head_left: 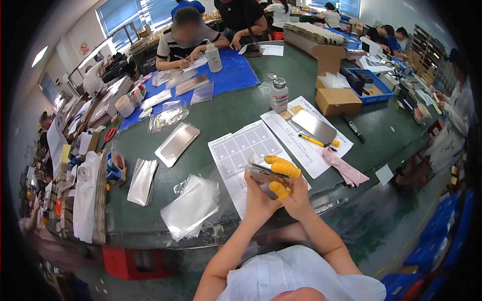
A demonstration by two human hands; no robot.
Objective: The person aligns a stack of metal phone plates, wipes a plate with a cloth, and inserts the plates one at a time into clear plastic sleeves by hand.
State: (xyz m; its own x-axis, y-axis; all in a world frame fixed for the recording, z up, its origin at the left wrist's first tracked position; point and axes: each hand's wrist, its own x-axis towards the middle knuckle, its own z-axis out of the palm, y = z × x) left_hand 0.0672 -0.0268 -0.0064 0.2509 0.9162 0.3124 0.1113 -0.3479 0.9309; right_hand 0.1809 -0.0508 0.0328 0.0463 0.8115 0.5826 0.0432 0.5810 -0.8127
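Note:
Between both hands I hold a thin grey metallic plate [266,173], tilted above the near edge of the table. My left hand [257,198] is wrapped round its left side. My right hand [292,188] grips the other side, with yellow finger cots over its thumb and some fingers. Under the hands lies a printed sheet [243,150] with a grid of grey rectangles. Right of it, a second printed sheet [314,163] bears a shiny rounded plate [314,126] and a yellow cutter knife [311,140]. A pink cloth [345,168] lies near the right hand.
Clear plastic sleeves [193,208] and a stack of silver plates [176,144] lie to the left. A pump bottle [279,94], a cardboard box [338,102], a blue tray [374,85] and a black marker [354,129] stand or lie beyond. Across the table a person writes beside a blue mat [233,75].

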